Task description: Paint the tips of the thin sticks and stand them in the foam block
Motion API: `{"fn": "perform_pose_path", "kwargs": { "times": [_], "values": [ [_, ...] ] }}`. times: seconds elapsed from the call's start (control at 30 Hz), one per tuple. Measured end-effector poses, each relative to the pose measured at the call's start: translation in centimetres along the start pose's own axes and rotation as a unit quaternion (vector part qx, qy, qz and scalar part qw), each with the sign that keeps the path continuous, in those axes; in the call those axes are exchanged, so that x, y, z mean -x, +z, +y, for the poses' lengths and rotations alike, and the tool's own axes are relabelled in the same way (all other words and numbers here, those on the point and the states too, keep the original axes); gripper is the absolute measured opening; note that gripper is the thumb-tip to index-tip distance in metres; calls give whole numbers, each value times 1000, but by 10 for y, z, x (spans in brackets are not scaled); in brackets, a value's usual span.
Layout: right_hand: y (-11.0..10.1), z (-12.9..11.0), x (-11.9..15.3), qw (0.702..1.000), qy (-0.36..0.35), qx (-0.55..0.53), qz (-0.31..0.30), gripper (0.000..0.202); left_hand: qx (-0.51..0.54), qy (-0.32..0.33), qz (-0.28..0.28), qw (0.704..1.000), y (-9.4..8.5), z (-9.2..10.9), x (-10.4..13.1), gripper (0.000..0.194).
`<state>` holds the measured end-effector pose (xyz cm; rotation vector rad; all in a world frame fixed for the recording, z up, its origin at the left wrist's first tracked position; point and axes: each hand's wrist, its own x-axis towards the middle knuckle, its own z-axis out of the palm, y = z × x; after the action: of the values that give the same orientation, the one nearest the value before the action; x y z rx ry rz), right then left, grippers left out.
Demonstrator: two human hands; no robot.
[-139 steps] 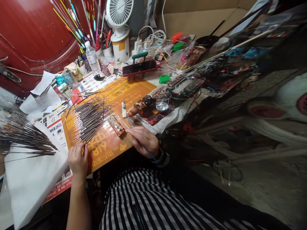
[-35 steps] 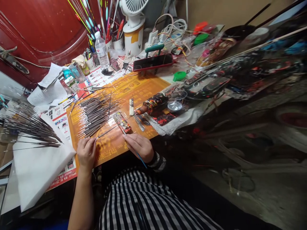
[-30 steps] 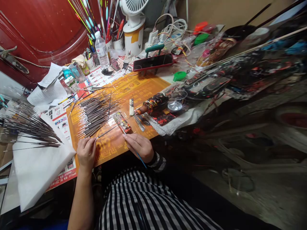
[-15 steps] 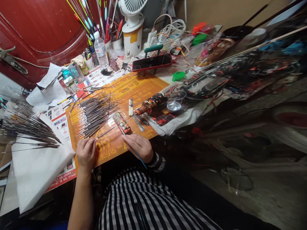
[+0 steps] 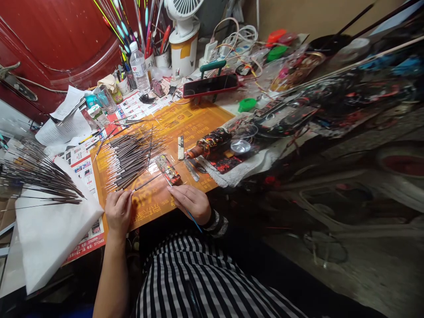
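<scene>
My left hand [image 5: 118, 210] is closed at the table's front edge, pinching the pale end of a slim dark fishing float [image 5: 149, 182]. The float slants up to the right toward a paint-smeared block [image 5: 168, 170]. My right hand [image 5: 192, 203] is closed round a thin paintbrush [image 5: 194, 221], whose blue handle points down toward my lap. The brush tip is at my fingertips, just below the block, too small to make out. Beyond my hands, many similar dark floats [image 5: 127, 159] lie in a pile on the orange sheet [image 5: 212, 117].
More thin floats [image 5: 62, 183] stick out of a white foam block [image 5: 49, 238] at the left. A phone [image 5: 210, 86] on a stand, a water bottle [image 5: 139, 70] and a fan [image 5: 183, 31] stand behind. Paint-crusted tools and a small metal dish [image 5: 240, 146] lie at the right.
Both hands keep almost the same place and grip. The right hand has shifted very slightly left with the paintbrush.
</scene>
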<state>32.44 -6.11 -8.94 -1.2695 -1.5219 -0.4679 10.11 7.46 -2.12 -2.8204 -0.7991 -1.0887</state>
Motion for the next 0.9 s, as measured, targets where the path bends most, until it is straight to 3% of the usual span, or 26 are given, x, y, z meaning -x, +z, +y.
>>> {"fn": "perform_pose_path", "kwargs": {
  "times": [0.47,0.57,0.7,0.9],
  "values": [
    [-1,-3,0,999,1,-41,22,58,5,1,-3,1000,0,-1,0,16],
    [4,-15,-2,997,4,-79,24,59,6,-8,-11,1000,1,0,1,16],
    [17,-38,-6,992,-28,-118,-20,62,7,-18,-19,1000,1,1,3,16],
    [32,-53,-1,993,-53,-101,-41,58,6,-25,-10,1000,1,9,4,14]
  ]
}}
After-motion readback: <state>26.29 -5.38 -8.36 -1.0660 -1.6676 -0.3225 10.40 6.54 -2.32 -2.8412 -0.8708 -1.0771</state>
